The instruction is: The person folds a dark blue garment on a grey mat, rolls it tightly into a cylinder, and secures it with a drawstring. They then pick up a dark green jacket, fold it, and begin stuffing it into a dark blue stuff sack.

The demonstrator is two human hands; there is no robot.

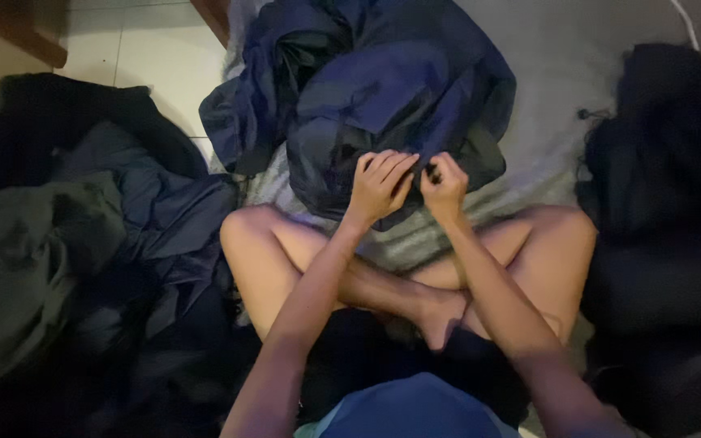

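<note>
Left hand (381,185) and right hand (443,183) together, pinching the near edge of the crumpled navy garment (383,89), heaped lengthwise away from the crossed legs (415,276).

A dark blue garment (383,89) lies crumpled in a loose heap on a grey blanket (561,73), just beyond the crossed legs. Its fabric is thin and bunched into deep folds. The near edge is gathered up and pinched between the two hands at the middle.
</note>
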